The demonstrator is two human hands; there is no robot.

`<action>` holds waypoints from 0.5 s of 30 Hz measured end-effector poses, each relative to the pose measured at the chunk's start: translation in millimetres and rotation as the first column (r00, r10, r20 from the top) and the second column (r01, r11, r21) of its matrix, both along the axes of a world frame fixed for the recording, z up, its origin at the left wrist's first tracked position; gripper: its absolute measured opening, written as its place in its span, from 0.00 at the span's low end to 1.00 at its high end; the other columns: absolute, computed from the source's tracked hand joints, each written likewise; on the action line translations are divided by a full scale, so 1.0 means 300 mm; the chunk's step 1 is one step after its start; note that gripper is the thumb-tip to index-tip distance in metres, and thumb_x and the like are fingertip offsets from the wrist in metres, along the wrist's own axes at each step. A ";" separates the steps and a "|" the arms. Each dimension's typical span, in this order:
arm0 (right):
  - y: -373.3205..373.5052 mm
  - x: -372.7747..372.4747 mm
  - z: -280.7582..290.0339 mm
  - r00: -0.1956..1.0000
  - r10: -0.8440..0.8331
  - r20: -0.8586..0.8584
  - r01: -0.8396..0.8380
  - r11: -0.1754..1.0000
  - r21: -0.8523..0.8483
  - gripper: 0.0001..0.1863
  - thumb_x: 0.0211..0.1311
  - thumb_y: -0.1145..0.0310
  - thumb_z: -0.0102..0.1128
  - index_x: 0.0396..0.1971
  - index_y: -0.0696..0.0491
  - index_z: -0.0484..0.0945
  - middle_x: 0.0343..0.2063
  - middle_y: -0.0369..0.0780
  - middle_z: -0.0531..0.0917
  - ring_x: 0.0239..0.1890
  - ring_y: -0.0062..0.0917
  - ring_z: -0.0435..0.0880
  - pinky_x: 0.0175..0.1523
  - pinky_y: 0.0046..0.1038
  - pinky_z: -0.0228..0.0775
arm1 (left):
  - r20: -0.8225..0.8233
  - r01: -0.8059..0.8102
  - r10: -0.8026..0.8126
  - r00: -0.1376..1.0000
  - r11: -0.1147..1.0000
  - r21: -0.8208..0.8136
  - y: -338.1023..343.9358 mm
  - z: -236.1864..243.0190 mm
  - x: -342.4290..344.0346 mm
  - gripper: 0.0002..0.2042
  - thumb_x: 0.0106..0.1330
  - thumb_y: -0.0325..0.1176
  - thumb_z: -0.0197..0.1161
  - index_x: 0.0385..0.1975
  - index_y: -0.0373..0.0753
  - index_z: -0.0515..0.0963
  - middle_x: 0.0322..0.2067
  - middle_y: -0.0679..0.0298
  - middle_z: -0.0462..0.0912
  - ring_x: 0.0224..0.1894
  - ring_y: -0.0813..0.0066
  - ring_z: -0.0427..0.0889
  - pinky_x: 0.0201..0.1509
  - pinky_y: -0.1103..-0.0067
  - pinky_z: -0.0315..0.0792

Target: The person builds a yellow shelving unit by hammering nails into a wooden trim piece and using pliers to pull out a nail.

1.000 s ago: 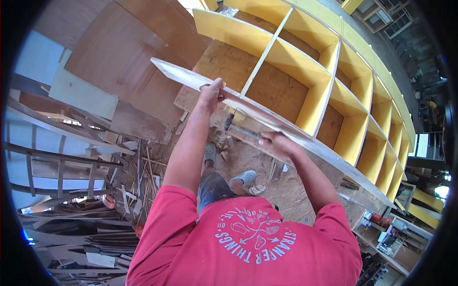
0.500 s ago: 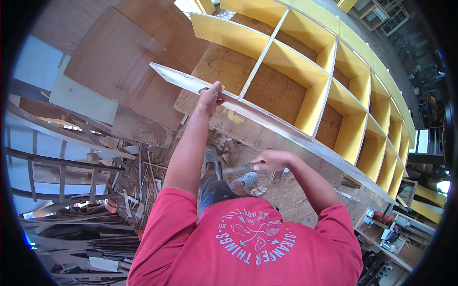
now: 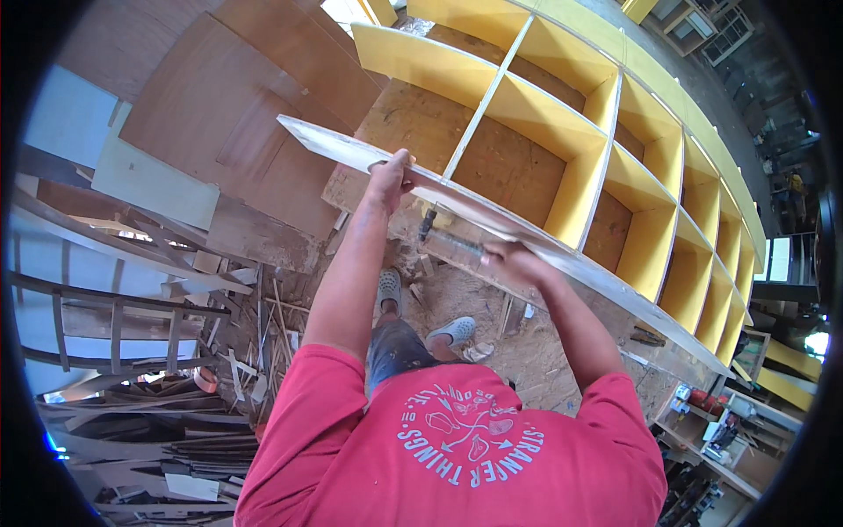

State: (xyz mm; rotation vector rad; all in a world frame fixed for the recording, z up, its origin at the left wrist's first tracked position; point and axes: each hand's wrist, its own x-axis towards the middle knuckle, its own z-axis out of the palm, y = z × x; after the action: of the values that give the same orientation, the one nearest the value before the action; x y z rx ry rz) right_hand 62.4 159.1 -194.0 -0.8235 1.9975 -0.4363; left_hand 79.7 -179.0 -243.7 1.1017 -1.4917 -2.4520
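A large frame of yellow panels (image 3: 553, 110) crosses one another in a grid, leaving open compartments. Its nearest long side is a pale wooden board (image 3: 329, 147). My left hand (image 3: 389, 180) is closed round the top edge of that board, near its left end. In my right hand (image 3: 516, 262) I grip a hammer (image 3: 452, 241) by the handle. The hammer's dark head (image 3: 428, 223) is close to the board's outer face, just right of my left hand; whether it touches is hard to tell. A thin nail or pin (image 3: 435, 205) seems to stick out there.
Brown plywood sheets (image 3: 202, 114) lie at the far left. Curved slatted frames (image 3: 114, 329) stand at the left, above piled wood strips (image 3: 193, 452). Offcuts and sawdust cover the floor (image 3: 421, 299) round my feet. A cluttered shelf (image 3: 720, 430) is at the lower right.
My right hand has moved up and forward, bringing the hammer from near my legs to the board's outer face. My left hand keeps its grip on the board's edge.
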 end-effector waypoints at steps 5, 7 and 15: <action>0.035 0.087 -0.055 0.883 0.424 0.204 -0.398 0.904 -0.156 0.20 0.80 0.56 0.57 0.60 0.52 0.81 0.48 0.49 0.89 0.47 0.32 0.87 0.58 0.38 0.77 | -0.024 -0.048 0.048 0.999 0.999 0.005 0.029 0.017 0.000 0.11 0.68 0.43 0.65 0.36 0.43 0.80 0.31 0.65 0.78 0.33 0.70 0.82 0.39 0.69 0.80; 0.075 0.035 -0.065 0.924 0.365 0.111 -0.313 0.892 -0.326 0.20 0.79 0.54 0.59 0.58 0.52 0.82 0.47 0.49 0.89 0.44 0.34 0.86 0.55 0.39 0.77 | -0.021 -0.047 0.047 0.999 0.999 0.002 0.028 0.022 -0.002 0.11 0.68 0.43 0.65 0.36 0.43 0.80 0.31 0.65 0.78 0.33 0.70 0.82 0.38 0.69 0.80; -0.003 0.125 -0.009 0.813 0.492 0.312 -0.464 0.871 -0.164 0.19 0.79 0.56 0.58 0.60 0.50 0.82 0.48 0.52 0.88 0.47 0.39 0.88 0.59 0.39 0.76 | -0.017 -0.042 0.042 0.999 0.999 0.018 0.027 0.030 0.015 0.10 0.67 0.43 0.67 0.35 0.43 0.80 0.30 0.65 0.78 0.32 0.70 0.81 0.38 0.70 0.80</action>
State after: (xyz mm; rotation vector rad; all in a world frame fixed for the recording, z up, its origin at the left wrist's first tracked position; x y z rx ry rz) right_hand 99.9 158.2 -196.8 -1.1753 1.3883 -0.3365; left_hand 84.3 -170.9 -234.8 1.0999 -1.4293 -2.4455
